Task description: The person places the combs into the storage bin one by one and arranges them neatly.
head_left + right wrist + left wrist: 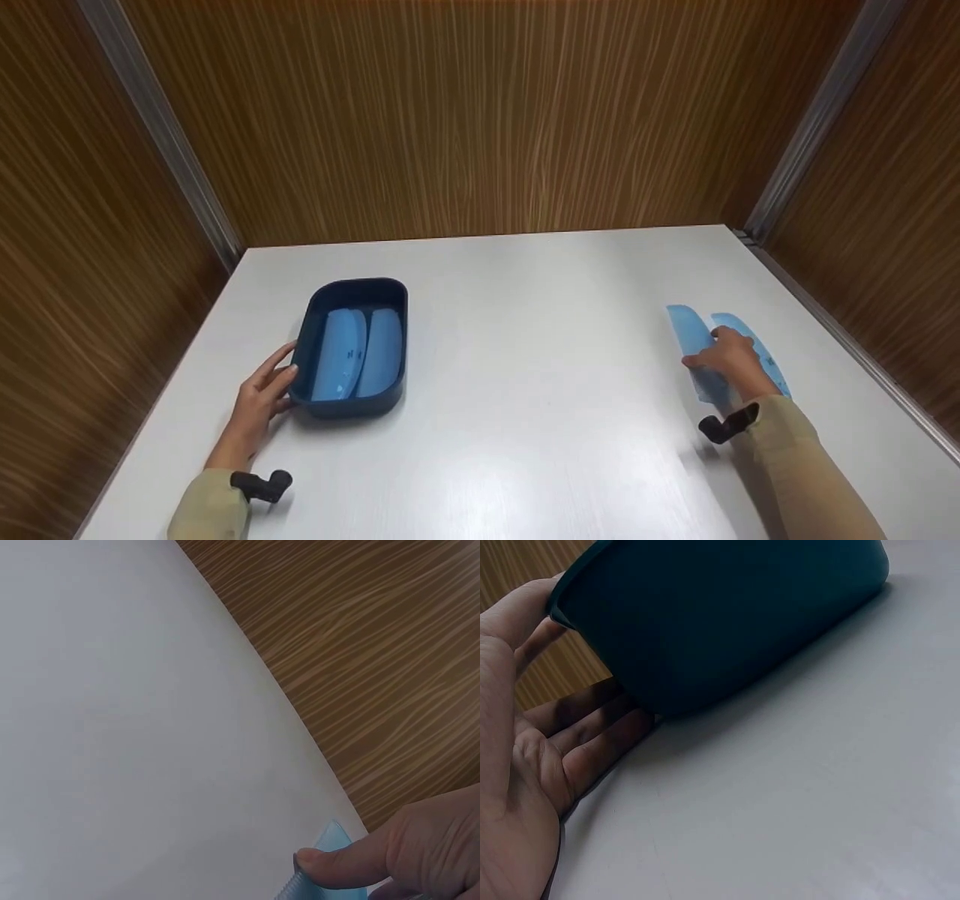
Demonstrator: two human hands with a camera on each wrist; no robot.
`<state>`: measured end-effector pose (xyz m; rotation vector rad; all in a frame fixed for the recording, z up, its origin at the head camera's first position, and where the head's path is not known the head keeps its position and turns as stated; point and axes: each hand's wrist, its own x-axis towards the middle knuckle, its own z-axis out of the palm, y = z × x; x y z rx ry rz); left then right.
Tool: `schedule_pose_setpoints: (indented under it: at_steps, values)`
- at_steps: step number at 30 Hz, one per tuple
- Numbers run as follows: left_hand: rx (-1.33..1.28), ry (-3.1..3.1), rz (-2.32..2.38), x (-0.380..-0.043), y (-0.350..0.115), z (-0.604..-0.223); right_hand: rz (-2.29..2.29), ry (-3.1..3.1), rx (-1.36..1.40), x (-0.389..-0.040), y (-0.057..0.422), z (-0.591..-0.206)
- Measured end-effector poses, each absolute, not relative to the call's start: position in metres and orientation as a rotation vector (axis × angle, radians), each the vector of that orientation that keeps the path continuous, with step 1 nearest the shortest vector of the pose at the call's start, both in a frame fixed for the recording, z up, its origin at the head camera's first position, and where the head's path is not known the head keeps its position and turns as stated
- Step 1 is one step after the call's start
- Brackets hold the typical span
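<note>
A dark blue box (352,409) stands at the left of the white table with two light blue combs (340,356) lying side by side in it. My left hand (255,397) touches the box's left wall, thumb up at the rim and the other fingers low along the outside, fairly straight. At the right, my right hand (731,364) pinches a light blue comb (686,326), the thumb lying on its edge. Just right of it, partly hidden by the fingers, is another light blue comb (769,367) with small dark print. Its teeth are hard to see.
The white table (525,352) runs between the box and the right-hand combs. Wood-grain panels (480,120) rise behind it and at both sides, with metal strips (825,112) in the corners. Each wrist wears a black camera mount (262,486).
</note>
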<state>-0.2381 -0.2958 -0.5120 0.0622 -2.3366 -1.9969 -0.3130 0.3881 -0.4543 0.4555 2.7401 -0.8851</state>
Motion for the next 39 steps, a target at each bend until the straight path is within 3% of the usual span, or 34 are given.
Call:
schedule_pose_setpoints:
  at_steps: [39]
  values:
    - [0.054, -2.325, -2.021, -0.241, -0.293, -0.509, -1.518, 2.509, 0.322, -0.306, 0.385, -0.455]
